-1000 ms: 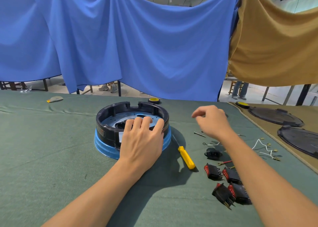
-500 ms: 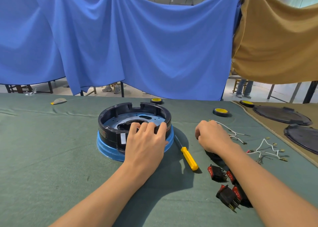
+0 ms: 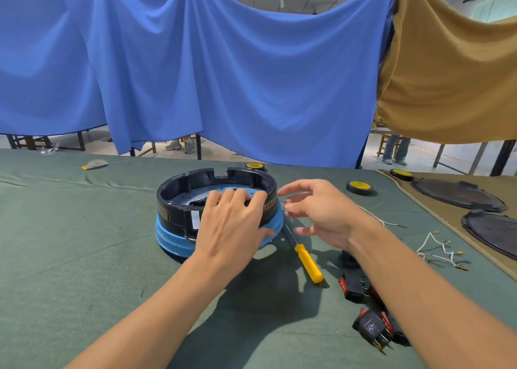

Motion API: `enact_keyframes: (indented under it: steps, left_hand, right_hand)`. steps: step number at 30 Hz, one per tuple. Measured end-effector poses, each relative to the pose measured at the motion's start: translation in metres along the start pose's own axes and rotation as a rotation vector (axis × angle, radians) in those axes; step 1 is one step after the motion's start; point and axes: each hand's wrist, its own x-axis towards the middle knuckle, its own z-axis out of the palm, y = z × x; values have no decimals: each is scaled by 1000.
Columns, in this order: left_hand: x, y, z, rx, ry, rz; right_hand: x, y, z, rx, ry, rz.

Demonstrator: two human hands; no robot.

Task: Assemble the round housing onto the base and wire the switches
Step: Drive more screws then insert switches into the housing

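Note:
The black round housing (image 3: 179, 198) sits on the blue base (image 3: 173, 240) in the middle of the green table. My left hand (image 3: 229, 228) grips the housing's near rim, fingers curled over the edge and thumb against the blue base. My right hand (image 3: 321, 212) hovers just right of the housing and pinches a small metal piece, seemingly a screw (image 3: 284, 201), at its fingertips. Several black and red rocker switches (image 3: 369, 324) lie at the lower right, partly hidden by my right forearm. White wires (image 3: 436, 248) with brass terminals lie further right.
A yellow-handled screwdriver (image 3: 307, 262) lies right of the base. Black-and-yellow tape rolls (image 3: 359, 186) stand behind it. Two black round lids (image 3: 458, 195) rest on a tan mat at the far right. Blue and tan cloths hang behind the table.
My right hand dropped to the table among the small parts, then rose and moved left to the housing's right side. My left hand stayed on the rim.

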Motion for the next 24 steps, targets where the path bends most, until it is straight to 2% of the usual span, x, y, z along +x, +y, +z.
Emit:
enact_keyframes:
  steps: [3,6,13,16,20,24]
  left_hand:
    - [5,-3,-4,-26,9,-11]
    - [2,0,-3,6,17,18]
    - [-2,4,-7,225,12,55]
    - [-4,7,-6,259,26,62]
    - [-8,9,1,274,24,97]
    - [-6,8,1,255,55,74]
  right_hand:
    - [-2,4,20,127,-12,-18]
    - [0,10,27,356,-5,-29]
    - [7,12,18,599,54,-58]
    - [8,8,10,526,14,-30]
    - [4,6,-4,207,-64,126]
    - [2,6,-22,287,-54,174]
